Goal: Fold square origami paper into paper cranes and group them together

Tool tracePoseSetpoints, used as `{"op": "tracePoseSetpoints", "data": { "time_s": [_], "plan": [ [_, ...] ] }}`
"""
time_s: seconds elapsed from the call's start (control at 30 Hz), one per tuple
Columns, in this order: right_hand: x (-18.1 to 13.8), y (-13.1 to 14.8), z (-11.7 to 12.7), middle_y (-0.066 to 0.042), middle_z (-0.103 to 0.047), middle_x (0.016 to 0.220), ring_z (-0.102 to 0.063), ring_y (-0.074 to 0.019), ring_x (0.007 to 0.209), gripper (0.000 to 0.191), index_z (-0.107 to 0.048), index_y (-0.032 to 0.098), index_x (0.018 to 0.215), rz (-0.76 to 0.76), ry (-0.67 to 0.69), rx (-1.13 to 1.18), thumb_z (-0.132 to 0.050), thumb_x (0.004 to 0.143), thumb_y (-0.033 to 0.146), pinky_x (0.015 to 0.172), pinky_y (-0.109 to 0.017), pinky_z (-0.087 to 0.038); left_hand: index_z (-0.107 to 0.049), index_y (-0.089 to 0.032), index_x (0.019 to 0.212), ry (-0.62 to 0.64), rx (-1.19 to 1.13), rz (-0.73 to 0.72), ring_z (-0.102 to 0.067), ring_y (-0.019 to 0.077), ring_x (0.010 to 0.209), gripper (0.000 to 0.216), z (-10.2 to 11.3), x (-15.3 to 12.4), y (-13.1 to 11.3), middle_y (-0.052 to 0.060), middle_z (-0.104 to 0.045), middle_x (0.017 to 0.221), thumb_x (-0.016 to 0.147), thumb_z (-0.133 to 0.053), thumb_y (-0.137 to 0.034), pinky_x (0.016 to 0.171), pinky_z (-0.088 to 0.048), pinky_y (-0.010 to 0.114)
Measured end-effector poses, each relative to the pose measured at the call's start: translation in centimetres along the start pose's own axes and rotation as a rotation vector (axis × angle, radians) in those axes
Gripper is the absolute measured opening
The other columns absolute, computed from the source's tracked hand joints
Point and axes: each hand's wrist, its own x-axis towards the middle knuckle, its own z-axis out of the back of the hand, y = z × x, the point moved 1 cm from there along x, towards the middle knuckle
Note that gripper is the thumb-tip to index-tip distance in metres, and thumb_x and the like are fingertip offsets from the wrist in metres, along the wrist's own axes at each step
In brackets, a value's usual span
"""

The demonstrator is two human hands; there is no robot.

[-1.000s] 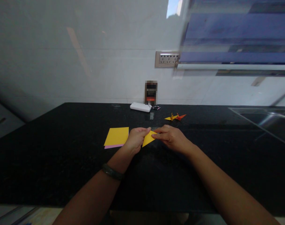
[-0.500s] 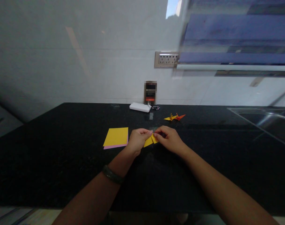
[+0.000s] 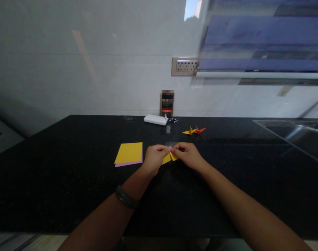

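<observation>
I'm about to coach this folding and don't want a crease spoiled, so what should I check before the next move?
1. Left hand grips the folded yellow paper: ok.
2. Right hand pinches the same piece, its fingertips close beside the left thumb: ok.
3. Upper edges lined up: cannot tell; the hands cover them.
4. Loose sheets out of the fold: ok; the yellow sheet lies over the pink sheet, left of the hands.
5. Finished birds out of the way: ok; the yellow bird and orange bird stand beyond the right hand.
</observation>
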Motion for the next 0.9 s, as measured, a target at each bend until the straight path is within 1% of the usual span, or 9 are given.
{"op": "tracePoseSetpoints", "data": {
  "time_s": [0.1, 0.23, 0.47, 0.6, 0.77, 0.9],
  "plan": [
    [0.0, 0.2, 0.1, -0.002, -0.058, 0.058, -0.050, -0.0111, 0.054, 0.019, -0.061, 0.013, 0.062, 0.007, -0.014, 0.024, -0.053, 0.070, 0.028, 0.053, -0.023, -0.039, -0.067, -0.013, 0.061, 0.001, 0.005, 0.001, -0.053, 0.0119, 0.056, 0.020, 0.0, 0.0, 0.1, 0.004, -0.064, 0.061, 0.054, -0.070, -0.031, 0.055, -0.040, 0.025],
    [-0.1, 0.3, 0.0, -0.002, -0.057, 0.058, -0.050, -0.0109, 0.055, 0.014, -0.058, 0.014, 0.058, 0.054, -0.052, -0.004, -0.052, 0.067, 0.023, 0.052, -0.022, -0.038, -0.066, -0.013, 0.060, 0.007, -0.005, 0.010, -0.052, 0.0117, 0.054, 0.020, -0.2, -0.2, 0.0, 0.004, -0.063, 0.059, 0.054, -0.070, -0.032, 0.054, -0.040, 0.025],
    [0.0, 0.2, 0.6, -0.003, -0.060, 0.062, -0.052, -0.0116, 0.057, 0.013, -0.062, 0.013, 0.063, 0.092, -0.010, -0.065, -0.049, 0.065, 0.017, 0.054, -0.022, -0.039, -0.064, -0.012, 0.058, -0.061, -0.004, 0.007, -0.050, 0.0110, 0.052, 0.021, 0.1, 0.1, 0.0, 0.003, -0.061, 0.057, 0.052, -0.070, -0.031, 0.052, -0.038, 0.024],
    [0.3, -0.3, 1.4, -0.003, -0.060, 0.062, -0.051, -0.0116, 0.057, 0.013, -0.061, 0.013, 0.063, 0.080, 0.008, -0.089, -0.049, 0.064, 0.017, 0.055, -0.022, -0.039, -0.064, -0.012, 0.060, -0.144, -0.040, 0.011, -0.051, 0.0112, 0.051, 0.024, 0.6, 0.5, -0.1, 0.003, -0.060, 0.056, 0.052, -0.071, -0.034, 0.052, -0.038, 0.025],
    [0.5, -0.6, 1.8, -0.001, -0.056, 0.056, -0.048, -0.0103, 0.053, 0.012, -0.058, 0.013, 0.058, 0.011, -0.002, -0.064, -0.048, 0.063, 0.017, 0.051, -0.021, -0.036, -0.064, -0.011, 0.060, -0.197, -0.038, -0.001, -0.052, 0.0123, 0.052, 0.029, 0.7, 0.6, -0.1, 0.003, -0.061, 0.055, 0.051, -0.071, -0.038, 0.052, -0.038, 0.025],
    [0.5, -0.7, 1.7, 0.001, -0.050, 0.052, -0.043, -0.0085, 0.049, 0.012, -0.056, 0.013, 0.055, -0.023, 0.020, -0.029, -0.047, 0.062, 0.019, 0.047, -0.020, -0.033, -0.065, -0.012, 0.060, -0.229, -0.001, -0.032, -0.052, 0.0129, 0.054, 0.030, 0.6, 0.4, 0.1, 0.004, -0.061, 0.056, 0.051, -0.071, -0.040, 0.052, -0.038, 0.025]
  ]
}}
